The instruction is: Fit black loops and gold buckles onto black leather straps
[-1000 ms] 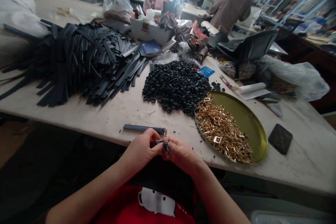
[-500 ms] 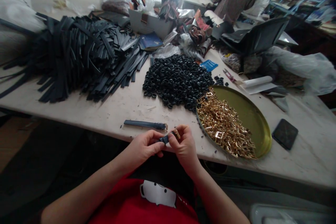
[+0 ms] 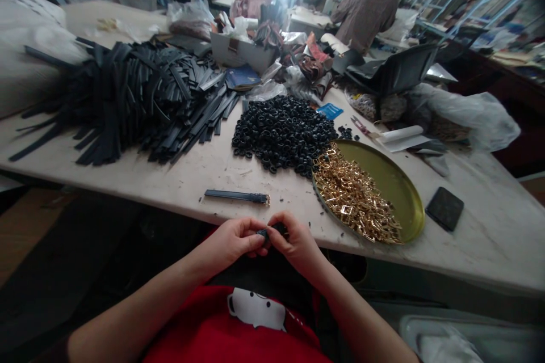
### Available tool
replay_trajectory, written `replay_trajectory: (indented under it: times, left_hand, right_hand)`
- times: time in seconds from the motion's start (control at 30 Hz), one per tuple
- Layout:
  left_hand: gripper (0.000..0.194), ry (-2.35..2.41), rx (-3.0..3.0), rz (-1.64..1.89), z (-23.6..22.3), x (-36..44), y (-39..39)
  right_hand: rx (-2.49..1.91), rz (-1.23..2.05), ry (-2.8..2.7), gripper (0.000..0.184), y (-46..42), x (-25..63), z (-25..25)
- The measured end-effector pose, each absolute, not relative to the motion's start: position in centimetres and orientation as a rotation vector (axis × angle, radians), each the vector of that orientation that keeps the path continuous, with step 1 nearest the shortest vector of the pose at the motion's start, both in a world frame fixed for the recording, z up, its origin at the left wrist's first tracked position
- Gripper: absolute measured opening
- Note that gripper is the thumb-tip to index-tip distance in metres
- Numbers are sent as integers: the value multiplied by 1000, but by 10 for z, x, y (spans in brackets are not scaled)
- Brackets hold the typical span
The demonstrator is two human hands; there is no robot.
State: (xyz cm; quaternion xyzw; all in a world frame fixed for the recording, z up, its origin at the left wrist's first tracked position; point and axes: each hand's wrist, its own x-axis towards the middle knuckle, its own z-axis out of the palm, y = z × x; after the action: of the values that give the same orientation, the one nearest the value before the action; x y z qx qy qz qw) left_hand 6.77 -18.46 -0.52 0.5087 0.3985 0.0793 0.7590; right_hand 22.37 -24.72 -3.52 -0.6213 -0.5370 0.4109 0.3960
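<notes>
Close to the table's front edge, my left hand pinches a dark strap, mostly hidden by the fingers. My right hand is closed around the other part of that same strap, fingertips nearly meeting those of the left. Whether a buckle is inside the right hand cannot be made out. Just beyond both hands lies a folded dark strap with a gold buckle at its right end. Farther back is a heap of small black loops. Gold buckles fill the near left part of a round tray.
Many loose dark straps are piled on the left of the table. A black phone-like slab lies right of the tray. Red-handled snips, a blue packet and a grey box stand farther back. A person is beyond.
My right fingers have closed in toward my left hand, and the gold buckle that showed in them is hidden now. The camera view has tilted up slightly.
</notes>
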Motion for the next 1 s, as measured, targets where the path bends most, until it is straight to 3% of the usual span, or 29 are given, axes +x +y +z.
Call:
replay_trajectory:
  times: [0.33,0.6,1.0]
  left_hand:
    - [28,837,1188,79,-2,54,-200]
    - [30,856,1274,33,-3,51,-201]
    - [33,828,1530,-113,2,60,-177]
  right_hand:
    - [-1457,957,-1787,9,-264,218,-26]
    - [-1556,922,-1508,8,-275,209,-36]
    - [-1588,780,-1682,12,-255,213,-38]
